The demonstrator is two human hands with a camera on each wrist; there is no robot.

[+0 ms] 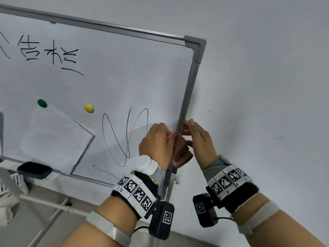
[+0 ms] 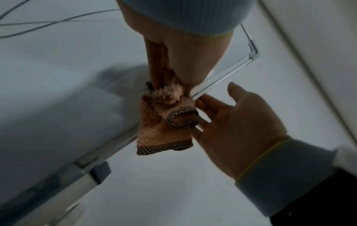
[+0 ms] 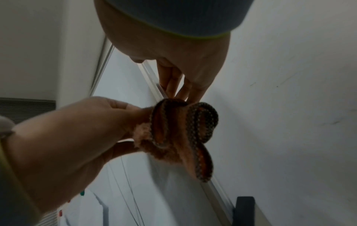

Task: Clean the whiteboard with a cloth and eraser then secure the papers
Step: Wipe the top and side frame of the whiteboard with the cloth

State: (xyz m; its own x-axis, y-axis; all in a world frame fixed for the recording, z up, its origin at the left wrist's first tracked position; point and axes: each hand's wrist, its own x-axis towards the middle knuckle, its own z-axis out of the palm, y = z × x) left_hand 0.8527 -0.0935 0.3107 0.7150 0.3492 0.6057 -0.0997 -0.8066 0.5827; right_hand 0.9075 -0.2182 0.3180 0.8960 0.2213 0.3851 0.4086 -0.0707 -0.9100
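A fluffy orange-brown cloth (image 1: 182, 155) with a dotted hem hangs bunched at the right frame (image 1: 188, 90) of the whiteboard (image 1: 124, 77). My left hand (image 1: 167, 136) pinches its upper part; the left wrist view shows the cloth (image 2: 166, 125) dangling below those fingers (image 2: 156, 68). My right hand (image 1: 188, 129) is just beyond the frame, its fingers fairly straight and touching the cloth's far side; its palm (image 2: 237, 122) faces the cloth. Black scribbles (image 1: 124, 136) and handwriting mark the board. A black eraser (image 1: 34, 170) lies on the bottom ledge at the left.
A sheet of paper (image 1: 53, 139) hangs on the board below a green magnet (image 1: 42, 103); a yellow magnet (image 1: 89, 108) sits on bare board beside it. A plain wall (image 1: 258, 86) stands right of the board. The board's stand leg (image 1: 169, 189) runs down between my wrists.
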